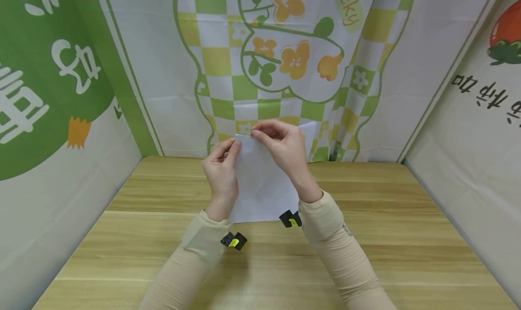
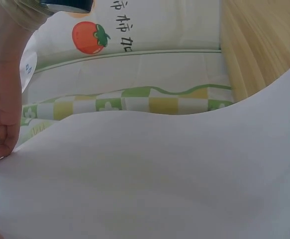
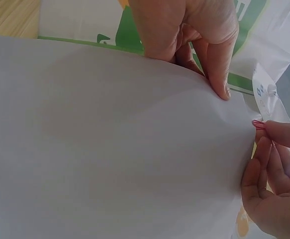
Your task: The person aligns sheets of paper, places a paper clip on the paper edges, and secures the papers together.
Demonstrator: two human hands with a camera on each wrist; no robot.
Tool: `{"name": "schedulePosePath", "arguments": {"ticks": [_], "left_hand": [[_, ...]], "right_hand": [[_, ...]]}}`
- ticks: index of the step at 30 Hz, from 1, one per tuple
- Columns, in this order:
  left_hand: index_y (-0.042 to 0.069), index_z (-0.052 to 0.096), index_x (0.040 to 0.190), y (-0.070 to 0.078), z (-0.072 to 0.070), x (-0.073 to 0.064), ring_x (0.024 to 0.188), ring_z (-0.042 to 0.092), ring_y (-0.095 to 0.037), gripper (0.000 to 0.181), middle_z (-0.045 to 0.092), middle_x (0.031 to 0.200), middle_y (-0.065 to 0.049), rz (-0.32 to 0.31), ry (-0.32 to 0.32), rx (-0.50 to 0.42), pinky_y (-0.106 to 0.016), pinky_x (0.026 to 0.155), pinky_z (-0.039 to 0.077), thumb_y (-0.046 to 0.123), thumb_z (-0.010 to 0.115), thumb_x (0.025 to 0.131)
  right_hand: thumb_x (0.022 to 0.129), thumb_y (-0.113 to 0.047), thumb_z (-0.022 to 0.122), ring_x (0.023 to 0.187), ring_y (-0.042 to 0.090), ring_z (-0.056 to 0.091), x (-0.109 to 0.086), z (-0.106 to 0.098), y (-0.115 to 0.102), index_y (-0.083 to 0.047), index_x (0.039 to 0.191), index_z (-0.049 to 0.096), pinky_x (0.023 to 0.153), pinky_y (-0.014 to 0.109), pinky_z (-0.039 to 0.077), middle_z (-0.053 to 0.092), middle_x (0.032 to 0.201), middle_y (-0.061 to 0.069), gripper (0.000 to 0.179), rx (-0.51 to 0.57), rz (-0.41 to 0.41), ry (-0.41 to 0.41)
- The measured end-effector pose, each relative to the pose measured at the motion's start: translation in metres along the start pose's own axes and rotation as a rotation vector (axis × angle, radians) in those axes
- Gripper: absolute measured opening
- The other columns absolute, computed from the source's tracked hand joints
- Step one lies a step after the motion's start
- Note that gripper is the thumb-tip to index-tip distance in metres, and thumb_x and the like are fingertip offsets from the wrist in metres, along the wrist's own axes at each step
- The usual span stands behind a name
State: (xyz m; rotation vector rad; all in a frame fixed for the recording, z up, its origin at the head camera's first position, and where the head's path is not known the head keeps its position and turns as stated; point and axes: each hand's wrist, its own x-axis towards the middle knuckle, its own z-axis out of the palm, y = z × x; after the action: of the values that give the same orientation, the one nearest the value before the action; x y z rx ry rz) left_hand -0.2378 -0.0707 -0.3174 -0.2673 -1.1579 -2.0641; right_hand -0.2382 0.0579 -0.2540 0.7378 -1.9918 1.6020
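Observation:
A white sheet of paper [image 1: 264, 178] is held up over the table by its upper edge. My left hand [image 1: 221, 174] pinches the sheet's upper left corner between thumb and fingers. At the top edge, just right of that corner, my right hand [image 1: 282, 149] pinches a small red looped wire piece [image 3: 258, 124], which looks like a paper clip. It is at the paper's edge; whether it grips the sheet I cannot tell. Behind the right hand shows a white piece with blue marks [image 3: 264, 92]; what holds it is hidden.
Below is a wooden table [image 1: 163, 255], its far edge against a patterned cloth [image 1: 215, 61]. Printed cloth walls stand left [image 1: 61, 120] and right [image 1: 468, 133]. Black straps with yellow patches are on both wrists.

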Motion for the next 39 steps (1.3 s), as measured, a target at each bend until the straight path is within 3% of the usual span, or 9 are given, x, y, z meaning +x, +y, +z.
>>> {"name": "schedulePosePath", "arguments": {"ticks": [8,11,20,25,30,34,39], "left_hand": [[0.01,0.075,0.081,-0.001,0.0,-0.001,0.081,0.056,-0.008,0.014,0.067,0.079,0.006,0.0,0.014,0.023,-0.017,0.067,0.044,-0.003,0.072,0.079],[0.012,0.075,0.08,-0.001,0.0,-0.001,0.081,0.055,-0.008,0.017,0.067,0.079,0.006,0.0,0.015,0.01,-0.017,0.067,0.044,-0.004,0.071,0.08],[0.016,0.075,0.079,-0.001,0.001,-0.002,0.081,0.056,-0.009,0.023,0.067,0.078,0.006,0.003,-0.001,-0.023,-0.018,0.07,0.045,-0.007,0.07,0.079],[0.017,0.075,0.079,0.0,0.002,-0.003,0.082,0.056,-0.009,0.024,0.067,0.077,0.006,0.007,-0.01,-0.023,-0.018,0.071,0.046,-0.006,0.07,0.079],[0.019,0.075,0.078,0.002,0.002,-0.003,0.082,0.055,-0.009,0.026,0.067,0.077,0.006,0.011,-0.013,-0.028,-0.018,0.071,0.046,-0.007,0.069,0.08],[0.018,0.075,0.078,0.002,0.002,-0.004,0.081,0.055,-0.009,0.027,0.067,0.077,0.006,0.007,-0.018,-0.035,-0.017,0.07,0.045,-0.008,0.069,0.08],[0.017,0.076,0.079,0.002,0.002,-0.004,0.081,0.056,-0.009,0.025,0.067,0.077,0.006,0.004,-0.024,-0.045,-0.017,0.07,0.046,-0.008,0.069,0.08]], "right_hand": [[0.084,-0.002,0.069,0.074,0.029,0.066,-0.007,-0.002,-0.032,0.008,0.092,0.07,0.067,0.024,0.051,0.07,0.084,0.023,0.012,-0.025,0.007,-0.004],[0.084,-0.001,0.068,0.075,0.031,0.066,-0.008,-0.003,-0.034,0.009,0.092,0.07,0.067,0.023,0.051,0.07,0.084,0.024,0.012,-0.023,0.01,-0.005],[0.083,-0.002,0.069,0.074,0.031,0.066,-0.006,-0.004,-0.026,0.008,0.091,0.071,0.066,0.023,0.051,0.07,0.086,0.022,0.013,-0.034,-0.021,-0.001],[0.083,-0.009,0.072,0.073,0.02,0.066,-0.002,-0.002,-0.003,0.001,0.091,0.073,0.066,0.022,0.051,0.072,0.086,0.016,0.013,-0.036,-0.045,0.007],[0.083,-0.013,0.073,0.074,0.015,0.066,-0.002,-0.003,0.003,-0.003,0.09,0.073,0.068,0.025,0.054,0.072,0.087,0.011,0.012,-0.025,-0.069,0.005],[0.083,-0.011,0.072,0.076,0.018,0.067,-0.003,-0.003,-0.003,-0.002,0.09,0.073,0.069,0.026,0.054,0.072,0.087,0.012,0.012,-0.043,-0.061,0.004],[0.083,-0.001,0.07,0.076,0.03,0.067,-0.008,-0.005,-0.025,0.007,0.089,0.071,0.068,0.029,0.053,0.071,0.089,0.02,0.01,-0.047,-0.046,0.006]]}}
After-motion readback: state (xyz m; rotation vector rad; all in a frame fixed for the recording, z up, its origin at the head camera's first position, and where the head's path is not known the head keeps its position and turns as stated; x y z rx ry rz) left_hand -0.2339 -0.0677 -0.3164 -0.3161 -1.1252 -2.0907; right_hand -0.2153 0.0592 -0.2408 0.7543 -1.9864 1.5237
